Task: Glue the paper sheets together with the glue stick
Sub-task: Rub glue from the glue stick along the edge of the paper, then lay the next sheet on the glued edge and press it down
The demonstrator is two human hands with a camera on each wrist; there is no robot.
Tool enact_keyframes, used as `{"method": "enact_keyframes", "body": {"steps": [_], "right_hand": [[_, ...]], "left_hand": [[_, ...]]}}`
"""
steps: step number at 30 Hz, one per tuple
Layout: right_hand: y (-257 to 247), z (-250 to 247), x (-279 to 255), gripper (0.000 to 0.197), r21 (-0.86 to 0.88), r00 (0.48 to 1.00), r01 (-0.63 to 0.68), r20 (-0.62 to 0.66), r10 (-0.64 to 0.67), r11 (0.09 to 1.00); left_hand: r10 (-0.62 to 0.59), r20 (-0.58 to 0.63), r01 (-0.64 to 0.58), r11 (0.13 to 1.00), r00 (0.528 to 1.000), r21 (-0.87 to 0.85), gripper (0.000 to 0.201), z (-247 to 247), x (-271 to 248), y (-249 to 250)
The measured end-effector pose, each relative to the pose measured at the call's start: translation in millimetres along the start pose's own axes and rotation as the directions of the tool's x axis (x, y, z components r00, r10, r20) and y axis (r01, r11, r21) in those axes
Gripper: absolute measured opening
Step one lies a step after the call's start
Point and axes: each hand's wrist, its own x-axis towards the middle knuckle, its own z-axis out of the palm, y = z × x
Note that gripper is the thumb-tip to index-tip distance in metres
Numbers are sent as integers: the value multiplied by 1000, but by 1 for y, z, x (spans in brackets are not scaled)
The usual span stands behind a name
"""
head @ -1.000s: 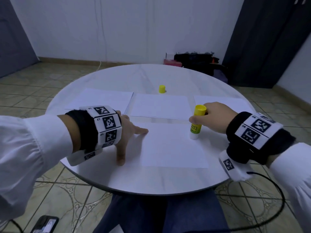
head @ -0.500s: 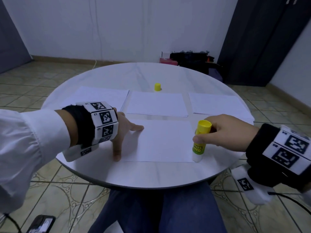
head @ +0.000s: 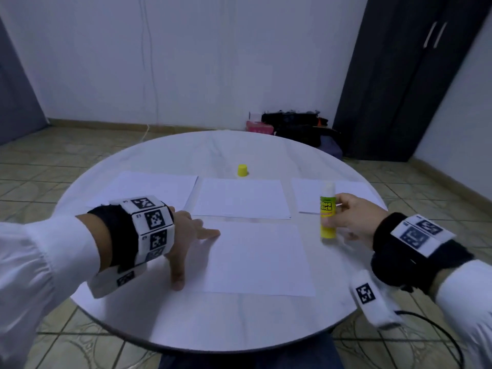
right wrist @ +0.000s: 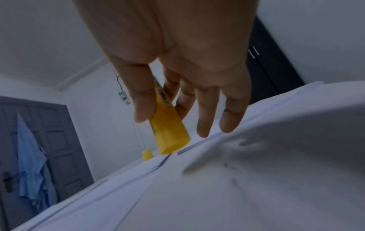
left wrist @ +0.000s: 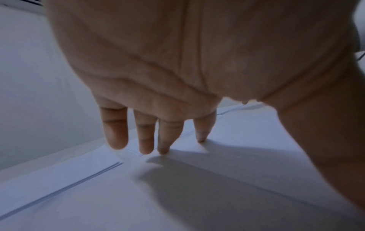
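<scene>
- Holding the uncapped glue stick (head: pixel 327 212) upright, white tip up, the right hand (head: pixel 352 220) pinches it just above the table (head: pixel 239 323).
- Left hand (head: pixel 186 235), fingers spread flat, pins the near sheet (head: pixel 259 259).
- Cap (head: pixel 242 170) is off; no second sheet laid on yet, so joining remains, I'd judge.

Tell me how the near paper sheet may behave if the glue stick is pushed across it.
The near paper sheet looks thin and floppy, so it would probably slide or wrinkle on the smooth table. The left hand presses only its left edge with straight fingers, so the free right side may lift.
</scene>
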Motion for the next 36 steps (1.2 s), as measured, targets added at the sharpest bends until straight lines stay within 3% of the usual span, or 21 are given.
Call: {"method": "enact_keyframes", "body": {"steps": [5,12,14,17,21,27,31,36], "right_hand": [[-1,4,13,21,-147,998,-58,-14,57,987],[-3,10,9,35,-239,995,-85,-65,72,967],[-7,7,2,34,-355,987,-161,-44,156,921],[-17,5,-19,24,-601,970,-199,-7,244,774],[-48,26,-52,31,-701,933,-60,213,289,710],[-143,85,-45,37,-765,947,235,320,37,600],[-189,140,4,39,-747,953,284,289,-92,601],[-205,202,67,49,-830,959,284,260,-117,481]], "left_hand": [[3,13,-2,999,1000,-37,123,2,-4,-4],[-11,-39,5,986,999,-165,121,16,-9,-16],[-26,-33,16,964,999,-265,126,18,-14,-25],[-51,1,48,920,999,-389,143,19,-24,-43],[-173,-63,125,879,983,-460,99,30,-19,-76],[-375,-29,306,798,927,-520,78,43,0,-128],[-382,-26,321,812,924,-488,58,50,16,-150],[-339,41,331,874,940,-357,44,53,34,-167]]}}
